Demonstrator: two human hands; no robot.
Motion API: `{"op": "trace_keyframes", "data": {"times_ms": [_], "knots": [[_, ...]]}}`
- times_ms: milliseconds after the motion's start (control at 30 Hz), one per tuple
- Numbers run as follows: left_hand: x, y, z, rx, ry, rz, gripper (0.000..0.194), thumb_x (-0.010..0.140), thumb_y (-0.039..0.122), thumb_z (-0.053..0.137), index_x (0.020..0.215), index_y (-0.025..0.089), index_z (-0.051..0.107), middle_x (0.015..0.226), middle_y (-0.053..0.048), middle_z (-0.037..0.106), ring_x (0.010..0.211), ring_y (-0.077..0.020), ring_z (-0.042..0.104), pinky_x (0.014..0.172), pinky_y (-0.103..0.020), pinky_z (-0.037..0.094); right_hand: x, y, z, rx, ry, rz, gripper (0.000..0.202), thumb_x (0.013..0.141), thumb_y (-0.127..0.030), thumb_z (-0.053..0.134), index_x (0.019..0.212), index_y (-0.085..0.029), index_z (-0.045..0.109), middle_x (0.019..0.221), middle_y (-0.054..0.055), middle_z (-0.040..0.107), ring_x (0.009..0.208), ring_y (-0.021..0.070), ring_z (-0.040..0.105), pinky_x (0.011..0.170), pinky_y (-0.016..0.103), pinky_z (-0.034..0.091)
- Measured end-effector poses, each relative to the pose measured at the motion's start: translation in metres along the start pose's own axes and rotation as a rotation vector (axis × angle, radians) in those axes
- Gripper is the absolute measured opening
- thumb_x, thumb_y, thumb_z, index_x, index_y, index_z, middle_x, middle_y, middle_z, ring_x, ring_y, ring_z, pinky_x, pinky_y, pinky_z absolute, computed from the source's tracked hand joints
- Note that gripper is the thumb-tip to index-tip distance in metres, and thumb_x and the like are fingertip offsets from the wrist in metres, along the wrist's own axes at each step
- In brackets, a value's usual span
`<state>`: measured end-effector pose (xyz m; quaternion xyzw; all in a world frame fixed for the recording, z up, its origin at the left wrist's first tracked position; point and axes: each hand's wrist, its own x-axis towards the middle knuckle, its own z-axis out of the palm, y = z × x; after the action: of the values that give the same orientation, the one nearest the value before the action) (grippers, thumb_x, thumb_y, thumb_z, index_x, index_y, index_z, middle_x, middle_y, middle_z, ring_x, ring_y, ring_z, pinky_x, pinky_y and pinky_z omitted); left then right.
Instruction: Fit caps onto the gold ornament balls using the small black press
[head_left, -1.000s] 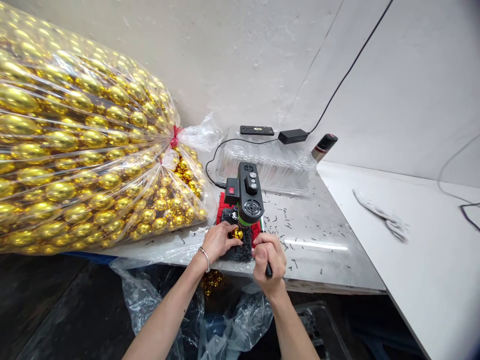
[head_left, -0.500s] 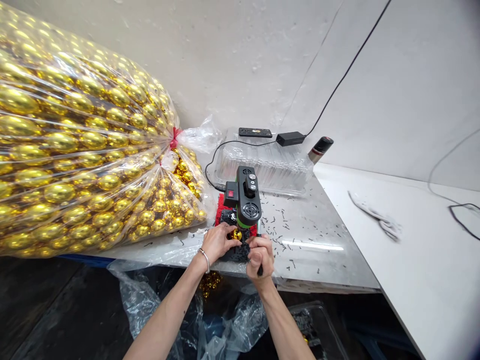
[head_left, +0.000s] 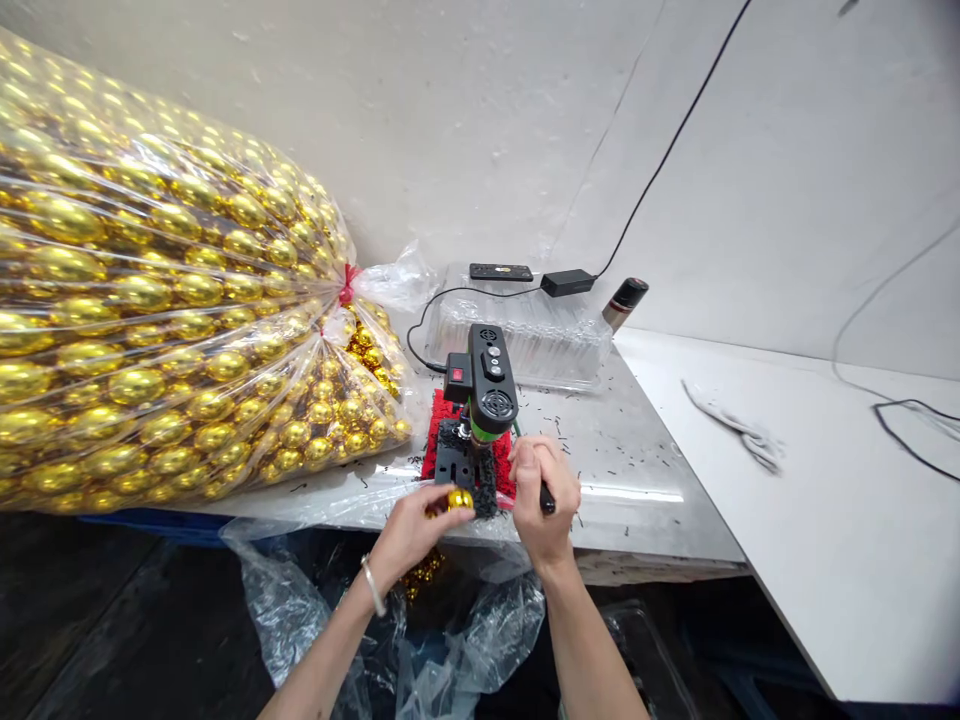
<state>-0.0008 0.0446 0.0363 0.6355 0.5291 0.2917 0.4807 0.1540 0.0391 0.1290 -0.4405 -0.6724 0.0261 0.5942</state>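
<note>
A small black-and-green bench drill [head_left: 493,380] stands in the middle of the bench, its head over a black slotted base plate [head_left: 452,470]. My left hand [head_left: 416,520], in front of the plate, pinches a shiny gold ball [head_left: 460,499] between thumb and fingers. To the right of the drill, my right hand [head_left: 541,490] is wrapped round a black handle [head_left: 548,500], whose end sticks out of the fist. Whether the handle joins the drill is hidden by the hand. Red cloth [head_left: 433,440] and dark shavings lie around the base.
A large clear bag of gold balls [head_left: 187,320] fills the left. Behind the drill are a clear plastic tray [head_left: 525,335], a black power adapter [head_left: 568,282] and a spray can [head_left: 625,303]. Plastic sheeting [head_left: 480,640] hangs at the front edge. A glove-like white item [head_left: 742,430] lies right.
My left hand has drawn the gold ball from under the drill head toward me. My right hand has shifted right and slightly up with the black handle. The view has tilted slightly.
</note>
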Motion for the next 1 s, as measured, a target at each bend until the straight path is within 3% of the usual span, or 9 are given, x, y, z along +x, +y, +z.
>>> {"op": "trace_keyframes", "data": {"times_ms": [100, 233, 300, 433, 533, 633, 733, 867, 1000], "knots": [[-0.036, -0.031, 0.018, -0.328, -0.256, -0.273, 0.041, 0.071, 0.055, 0.066, 0.077, 0.015, 0.070, 0.062, 0.000, 0.063, 0.054, -0.0118, 0.054, 0.053, -0.022, 0.041, -0.008, 0.005, 0.004, 0.004, 0.019, -0.028, 0.027, 0.088, -0.009, 0.040, 0.065, -0.020, 0.044, 0.067, 0.000, 0.049, 0.066, 0.0124, 0.050, 0.060, 0.027, 0.039], [-0.072, -0.073, 0.044, -0.791, -0.069, -0.792, 0.046, 0.068, 0.056, 0.071, 0.084, 0.014, 0.065, 0.064, -0.002, 0.063, 0.053, -0.0110, 0.057, 0.053, -0.023, 0.048, -0.017, 0.009, 0.007, -0.002, 0.026, -0.041, 0.027, 0.088, -0.008, 0.039, 0.065, -0.020, 0.044, 0.065, 0.001, 0.049, 0.066, 0.0134, 0.050, 0.059, 0.028, 0.039], [-0.083, -0.084, 0.048, -0.987, -0.036, -0.935, 0.041, 0.069, 0.047, 0.075, 0.090, 0.013, 0.064, 0.071, -0.004, 0.065, 0.060, -0.0133, 0.062, 0.061, -0.026, 0.054, -0.017, 0.010, 0.006, -0.012, 0.007, -0.056, 0.026, 0.088, -0.007, 0.039, 0.066, -0.020, 0.045, 0.066, 0.001, 0.049, 0.067, 0.0133, 0.050, 0.059, 0.027, 0.039], [-0.087, -0.071, 0.034, -1.162, -0.159, -0.813, 0.029, 0.067, 0.023, 0.078, 0.090, 0.009, 0.066, 0.079, -0.009, 0.069, 0.074, -0.0170, 0.068, 0.073, -0.026, 0.055, -0.017, 0.010, 0.005, -0.024, -0.002, -0.072, 0.025, 0.087, -0.006, 0.039, 0.067, -0.019, 0.045, 0.066, 0.001, 0.050, 0.066, 0.0127, 0.049, 0.059, 0.027, 0.039], [-0.074, -0.040, 0.013, -1.041, -0.215, -0.683, 0.036, 0.075, 0.038, 0.071, 0.097, 0.010, 0.067, 0.079, -0.009, 0.069, 0.060, -0.0113, 0.064, 0.053, -0.018, 0.049, -0.017, 0.010, 0.005, -0.018, 0.007, -0.060, 0.026, 0.088, -0.007, 0.039, 0.067, -0.019, 0.046, 0.065, 0.001, 0.050, 0.065, 0.0129, 0.049, 0.059, 0.027, 0.040], [-0.049, -0.010, -0.009, -0.943, -0.163, -0.513, 0.040, 0.078, 0.045, 0.066, 0.103, 0.014, 0.066, 0.081, -0.006, 0.070, 0.053, -0.0059, 0.057, 0.044, -0.014, 0.040, -0.018, 0.010, 0.005, -0.013, 0.002, -0.061, 0.025, 0.088, -0.008, 0.039, 0.067, -0.020, 0.047, 0.064, 0.001, 0.050, 0.065, 0.0135, 0.050, 0.058, 0.027, 0.040], [-0.022, 0.009, -0.025, -1.029, -0.070, -0.429, 0.024, 0.079, 0.030, 0.066, 0.098, 0.016, 0.067, 0.089, -0.006, 0.071, 0.072, -0.0106, 0.065, 0.065, -0.019, 0.051, -0.017, 0.010, 0.004, -0.025, -0.004, -0.070, 0.025, 0.087, -0.008, 0.039, 0.067, -0.019, 0.048, 0.064, 0.001, 0.050, 0.065, 0.0136, 0.051, 0.059, 0.027, 0.041], [0.005, 0.017, -0.030, -1.113, 0.051, -0.374, 0.008, 0.079, 0.020, 0.063, 0.085, 0.014, 0.065, 0.090, -0.007, 0.072, 0.091, -0.0179, 0.067, 0.086, -0.031, 0.053, -0.017, 0.011, 0.003, -0.032, -0.017, -0.077, 0.024, 0.087, -0.007, 0.039, 0.068, -0.019, 0.048, 0.065, 0.001, 0.050, 0.066, 0.0134, 0.051, 0.059, 0.027, 0.041], [0.019, 0.014, -0.024, -0.986, 0.093, -0.341, 0.025, 0.078, 0.024, 0.067, 0.101, 0.016, 0.064, 0.092, -0.005, 0.072, 0.070, -0.0113, 0.066, 0.062, -0.021, 0.052, -0.017, 0.012, 0.003, -0.033, -0.024, -0.078, 0.024, 0.086, -0.005, 0.040, 0.068, -0.019, 0.047, 0.065, 0.001, 0.050, 0.066, 0.0128, 0.050, 0.060, 0.027, 0.041]]}}
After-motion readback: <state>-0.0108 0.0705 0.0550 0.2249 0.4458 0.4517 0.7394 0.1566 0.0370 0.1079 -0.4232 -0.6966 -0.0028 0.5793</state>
